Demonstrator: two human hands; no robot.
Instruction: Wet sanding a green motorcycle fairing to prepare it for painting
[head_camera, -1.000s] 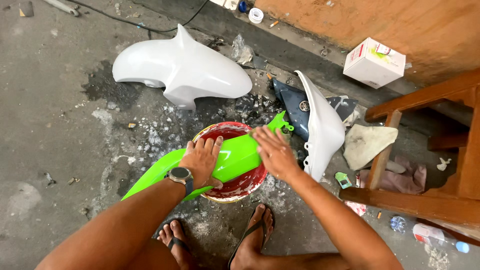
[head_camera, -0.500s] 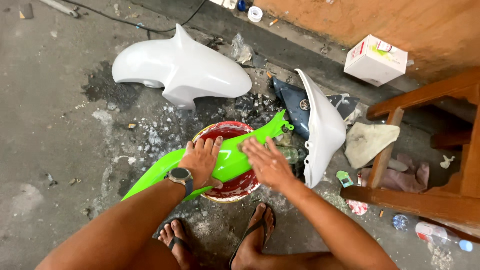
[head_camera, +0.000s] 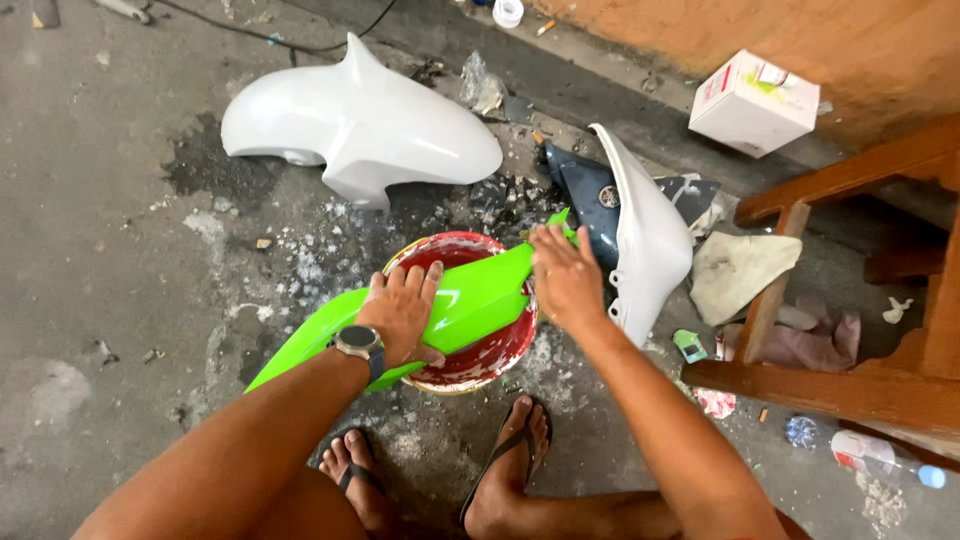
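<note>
Over the red bucket (head_camera: 462, 362), both hands are on the bright green fender panel (head_camera: 470, 300), which lies slantwise across the bucket's rim, its long tail running down to the lower left onto the concrete floor (head_camera: 100, 300) and its tip poking up toward the upper right. Left hand (head_camera: 402, 315) lies flat on the panel's middle, fingers spread and pointing away, thumb hooked under the near edge — pressing down more than clutching, with a dark wristwatch (head_camera: 360, 343) on the wrist. Right hand (head_camera: 565, 280) sits at the upper end of the panel, palm down, fingers spread and slightly bent on the green surface; whether they curl round the far edge I cannot tell. Neither hand is closed in a fist.

Inside the bucket the walls show wet red. Just below it, two feet in dark flip-flops (head_camera: 505, 470) are planted on the floor. White flecks and a damp dark patch mark the concrete around the bucket. Just beside the right hand stands a white curved panel (head_camera: 650, 240) on edge, with a dark blue part (head_camera: 588, 200) behind it. Farther up lies a large white fender (head_camera: 360, 125). Off to the right: a pale rag (head_camera: 735, 270), a brown wooden frame (head_camera: 850, 390), a white cardboard box (head_camera: 752, 102) near the orange wall (head_camera: 800, 40), and a plastic bottle (head_camera: 880, 458) at the lower right.
</note>
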